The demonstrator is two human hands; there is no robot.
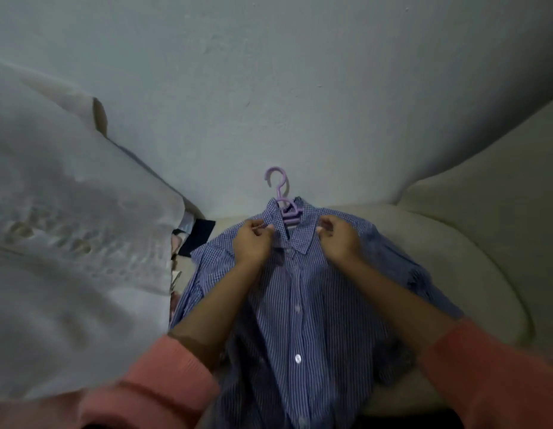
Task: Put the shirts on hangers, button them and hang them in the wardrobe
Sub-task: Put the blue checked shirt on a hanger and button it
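Nearest to me are my two pink sleeves [163, 376], pushed up so that my forearms are bare as they reach forward over the shirt [303, 320]. The shirt is blue with fine white stripes and lies face up on a pale cushioned seat [430, 252], its hem toward me and its collar away from me. The front placket runs up the middle, closed as far as I can see, with a white button [298, 358] showing low down and another fainter one higher up.

Farther along, my left hand [253, 243] has its fingers curled and pinches the fabric just beside the left collar point. My right hand [338, 238] does the same on the other side, fingers bent and gripping the cloth at the right collar point. The two hands sit well apart, with the collar opening between them.

Inside that opening lies a lilac plastic hanger [286, 209]; its shoulders are hidden under the shirt and its hook sticks out past the collar toward the wall [269, 88].

To the left a big white cloth [71, 227] rises in a heap, blurred, with a dark piece of fabric [198, 235] peeking out beside the shirt's shoulder.
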